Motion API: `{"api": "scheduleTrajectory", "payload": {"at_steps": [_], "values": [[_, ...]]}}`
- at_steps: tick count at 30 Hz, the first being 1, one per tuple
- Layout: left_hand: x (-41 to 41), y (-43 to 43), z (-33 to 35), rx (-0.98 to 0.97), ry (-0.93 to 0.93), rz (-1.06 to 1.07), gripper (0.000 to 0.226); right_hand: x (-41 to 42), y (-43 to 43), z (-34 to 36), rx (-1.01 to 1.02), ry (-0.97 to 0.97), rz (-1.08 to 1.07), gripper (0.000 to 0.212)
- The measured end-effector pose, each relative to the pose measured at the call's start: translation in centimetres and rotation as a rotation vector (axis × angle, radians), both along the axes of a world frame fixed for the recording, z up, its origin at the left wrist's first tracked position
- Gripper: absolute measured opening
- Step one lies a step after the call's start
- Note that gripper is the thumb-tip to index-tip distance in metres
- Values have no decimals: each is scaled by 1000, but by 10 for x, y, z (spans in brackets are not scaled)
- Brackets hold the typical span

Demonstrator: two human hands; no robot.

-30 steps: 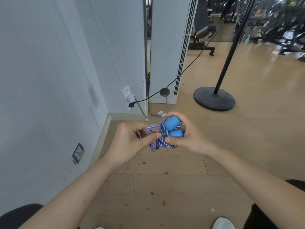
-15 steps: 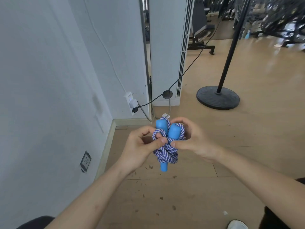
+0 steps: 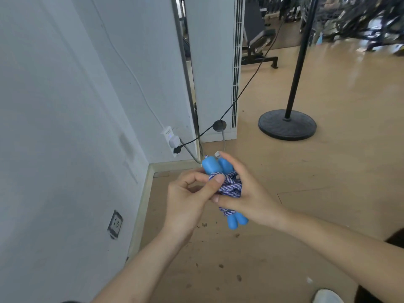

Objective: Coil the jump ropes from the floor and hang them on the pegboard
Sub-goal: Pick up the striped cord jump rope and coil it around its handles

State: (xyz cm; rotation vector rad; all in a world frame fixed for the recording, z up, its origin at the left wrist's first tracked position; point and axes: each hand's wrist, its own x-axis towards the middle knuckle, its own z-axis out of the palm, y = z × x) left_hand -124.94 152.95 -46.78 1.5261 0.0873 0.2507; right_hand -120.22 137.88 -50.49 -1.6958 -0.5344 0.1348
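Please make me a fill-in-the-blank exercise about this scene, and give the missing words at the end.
1. The two handles of the rope are ____ in colour.
2. The left hand presses its ____ on the rope, which the right hand also holds.
3. The base of the stand is round and ____.
4. The wall is on the person's ____ side.
Missing words: blue; thumb; black; left.

Setting: gym. Evidence: weight bench (image 3: pixel 258 38) and dark exercise machines (image 3: pixel 360 22) at rear, open pale wood-look floor (image 3: pixel 328 182), black pole stand (image 3: pixel 287 124) on round base, blue-handled jump rope (image 3: pixel 229 186).
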Motion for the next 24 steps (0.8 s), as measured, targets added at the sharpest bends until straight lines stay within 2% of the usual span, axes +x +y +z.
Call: {"api": "scheduleTrajectory", "payload": {"at_steps": [4,9,14,17,20,24], "values": [[2,5,-1,-76,64,-28,27,5,-4,1,-77,-105,44,68],[6,8,-4,-228,135,-60,22,4,-5,-1,-109,-107,50,37],[8,10,-5,-259,140,-21,19,7,-5,0,-134,-248,17,15],[9,10,-6,-329,171,-65,18,7,-3,-1,-125,-319,-47,8],[10,11,-6,-356,213,-114,26,4,-3,-1,-103,-346,-48,14],[13,16,-8,-389,269,-236,32,-3,0,1,-23,-280,-92,6]]}}
